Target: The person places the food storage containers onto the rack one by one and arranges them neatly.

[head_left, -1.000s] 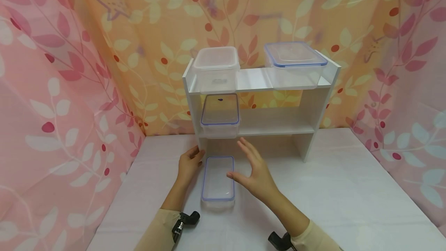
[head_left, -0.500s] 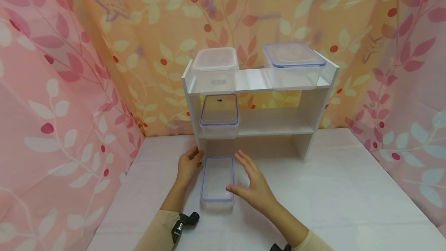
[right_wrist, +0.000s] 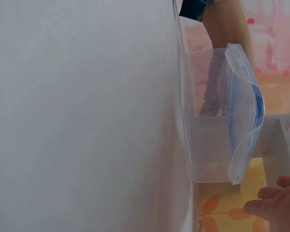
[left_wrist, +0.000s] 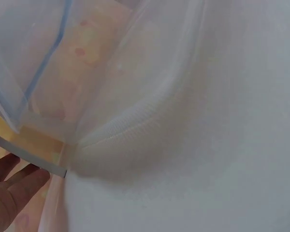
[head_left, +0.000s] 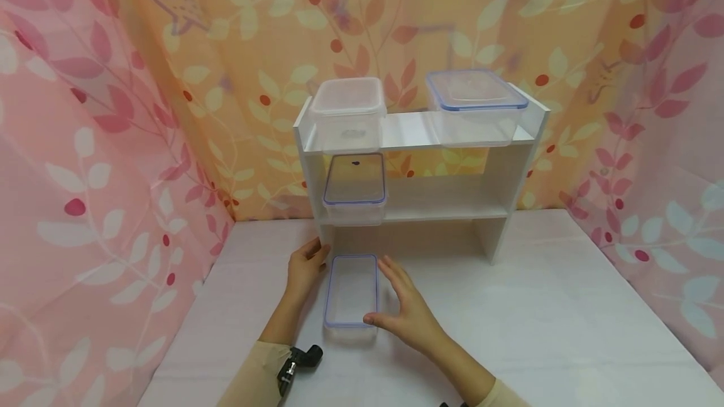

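A clear plastic food container (head_left: 352, 294) with a blue-sealed lid stands on the white table in front of a small white shelf unit (head_left: 447, 196). My left hand (head_left: 303, 267) holds the front edge of the unit's left side panel (left_wrist: 31, 157); in the left wrist view the thumb and fingers lie on opposite sides of it. To the container's right is my right hand (head_left: 411, 314), thumb spread from straight fingers. Its thumb tip overlaps the lid's near right corner in the head view, and I cannot tell whether it touches. Clip flaps (right_wrist: 242, 152) show in the right wrist view.
A blue-rimmed container (head_left: 356, 187) sits at the left of the middle shelf. On top stand a white-lidded container (head_left: 349, 115) at left and a larger blue-rimmed one (head_left: 477, 108) at right. Patterned curtains (head_left: 107, 174) enclose the table (head_left: 565, 319) at back and sides.
My right hand has come down and nearer, from by the shelf's lower edge to beside the container on the table. The left hand stays on the side panel.
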Demonstrator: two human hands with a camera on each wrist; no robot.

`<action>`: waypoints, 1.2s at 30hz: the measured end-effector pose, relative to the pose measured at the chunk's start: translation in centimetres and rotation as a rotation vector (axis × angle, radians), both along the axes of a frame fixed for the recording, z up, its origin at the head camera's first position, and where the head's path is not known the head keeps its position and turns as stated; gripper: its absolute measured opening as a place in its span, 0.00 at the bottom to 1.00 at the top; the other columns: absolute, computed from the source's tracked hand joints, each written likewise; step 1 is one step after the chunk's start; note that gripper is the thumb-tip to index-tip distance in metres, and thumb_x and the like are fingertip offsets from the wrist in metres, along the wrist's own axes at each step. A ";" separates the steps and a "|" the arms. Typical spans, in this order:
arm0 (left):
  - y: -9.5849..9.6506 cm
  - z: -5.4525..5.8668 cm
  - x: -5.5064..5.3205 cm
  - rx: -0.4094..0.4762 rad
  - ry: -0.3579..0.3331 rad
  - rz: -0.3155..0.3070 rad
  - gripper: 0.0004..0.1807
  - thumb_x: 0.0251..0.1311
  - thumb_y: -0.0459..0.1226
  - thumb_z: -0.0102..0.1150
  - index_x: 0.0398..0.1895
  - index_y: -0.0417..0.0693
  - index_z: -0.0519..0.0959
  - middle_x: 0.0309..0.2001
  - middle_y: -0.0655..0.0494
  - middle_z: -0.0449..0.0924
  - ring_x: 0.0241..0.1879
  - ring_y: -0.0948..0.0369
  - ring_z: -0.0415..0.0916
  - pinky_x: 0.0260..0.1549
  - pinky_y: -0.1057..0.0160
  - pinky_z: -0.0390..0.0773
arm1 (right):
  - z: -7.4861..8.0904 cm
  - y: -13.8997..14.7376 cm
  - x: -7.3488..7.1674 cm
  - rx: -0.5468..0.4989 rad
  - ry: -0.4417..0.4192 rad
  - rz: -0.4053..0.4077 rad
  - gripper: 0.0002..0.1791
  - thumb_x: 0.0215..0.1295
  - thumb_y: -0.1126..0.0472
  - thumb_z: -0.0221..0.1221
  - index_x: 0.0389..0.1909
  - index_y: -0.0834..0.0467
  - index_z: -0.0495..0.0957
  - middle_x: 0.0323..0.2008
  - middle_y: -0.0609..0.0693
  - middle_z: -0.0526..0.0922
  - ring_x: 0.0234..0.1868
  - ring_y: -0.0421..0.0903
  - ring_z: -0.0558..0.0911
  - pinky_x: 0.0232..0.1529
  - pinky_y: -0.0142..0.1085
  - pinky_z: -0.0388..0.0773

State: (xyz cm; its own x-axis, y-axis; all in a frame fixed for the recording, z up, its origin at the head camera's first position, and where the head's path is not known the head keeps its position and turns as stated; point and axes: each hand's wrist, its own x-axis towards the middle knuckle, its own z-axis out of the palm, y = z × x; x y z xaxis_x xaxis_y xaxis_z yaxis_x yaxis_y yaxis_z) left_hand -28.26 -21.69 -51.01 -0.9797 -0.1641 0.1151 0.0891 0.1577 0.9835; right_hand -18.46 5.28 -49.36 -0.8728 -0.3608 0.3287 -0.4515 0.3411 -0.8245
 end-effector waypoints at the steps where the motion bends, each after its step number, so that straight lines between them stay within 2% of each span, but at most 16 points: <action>1: 0.0 0.0 0.0 0.002 -0.003 -0.003 0.28 0.70 0.45 0.65 0.68 0.41 0.76 0.64 0.42 0.79 0.61 0.47 0.78 0.54 0.47 0.83 | -0.1 0.0 0.0 0.004 -0.015 0.003 0.59 0.50 0.40 0.77 0.81 0.39 0.55 0.82 0.37 0.48 0.82 0.50 0.51 0.74 0.62 0.59; 6: -0.3 0.0 -0.2 0.018 -0.008 -0.020 0.29 0.71 0.45 0.63 0.70 0.40 0.73 0.67 0.40 0.76 0.64 0.46 0.75 0.58 0.43 0.80 | -0.7 -0.3 -0.1 0.013 -0.068 0.027 0.61 0.49 0.42 0.78 0.82 0.43 0.53 0.83 0.40 0.45 0.82 0.53 0.49 0.75 0.64 0.56; 10: -0.4 0.0 -0.1 0.027 -0.004 -0.020 0.29 0.71 0.44 0.63 0.70 0.40 0.73 0.67 0.39 0.75 0.64 0.46 0.75 0.59 0.42 0.79 | -1.1 -0.5 -0.3 0.025 -0.097 0.039 0.63 0.47 0.43 0.79 0.82 0.38 0.51 0.83 0.41 0.43 0.82 0.54 0.48 0.75 0.64 0.54; 13: -0.4 0.0 0.1 0.024 0.003 -0.005 0.28 0.71 0.44 0.63 0.69 0.41 0.75 0.65 0.40 0.77 0.62 0.47 0.76 0.57 0.43 0.80 | -1.6 -0.6 -0.4 0.040 -0.097 0.042 0.64 0.46 0.41 0.79 0.82 0.38 0.51 0.83 0.45 0.43 0.81 0.57 0.48 0.74 0.66 0.54; 18: -0.1 0.1 0.3 0.003 0.014 0.025 0.26 0.70 0.43 0.64 0.67 0.41 0.77 0.63 0.42 0.80 0.59 0.49 0.79 0.54 0.47 0.83 | -2.4 -0.6 -0.5 0.050 -0.102 0.049 0.65 0.44 0.44 0.81 0.82 0.47 0.53 0.83 0.51 0.43 0.81 0.62 0.49 0.72 0.69 0.55; 23: 0.0 -0.1 0.1 0.002 0.018 0.022 0.28 0.70 0.44 0.64 0.68 0.40 0.76 0.64 0.41 0.79 0.60 0.48 0.79 0.53 0.47 0.84 | -3.1 -0.7 -0.7 0.074 -0.095 0.062 0.67 0.43 0.44 0.81 0.82 0.49 0.52 0.83 0.53 0.41 0.80 0.65 0.48 0.71 0.70 0.55; 28: 0.0 -0.2 0.1 0.011 0.013 0.030 0.26 0.70 0.44 0.65 0.67 0.43 0.77 0.63 0.42 0.80 0.59 0.49 0.79 0.54 0.47 0.83 | -4.1 -1.1 -0.8 0.092 -0.086 0.089 0.69 0.42 0.43 0.81 0.82 0.51 0.51 0.83 0.58 0.39 0.80 0.67 0.47 0.71 0.70 0.56; 31: 0.1 0.2 0.4 0.019 -0.005 0.025 0.26 0.71 0.42 0.64 0.68 0.42 0.76 0.65 0.40 0.78 0.61 0.48 0.77 0.57 0.44 0.81 | -4.5 -1.2 -0.7 0.099 -0.084 0.104 0.69 0.42 0.43 0.81 0.82 0.51 0.50 0.83 0.60 0.37 0.80 0.68 0.46 0.71 0.70 0.56; 36: 0.4 1.8 1.3 0.023 -0.026 -0.001 0.25 0.72 0.38 0.61 0.69 0.37 0.74 0.66 0.37 0.76 0.62 0.46 0.76 0.59 0.40 0.78 | -4.7 -1.4 -0.8 0.099 -0.075 0.107 0.70 0.42 0.43 0.82 0.83 0.51 0.49 0.83 0.62 0.36 0.80 0.68 0.46 0.71 0.70 0.56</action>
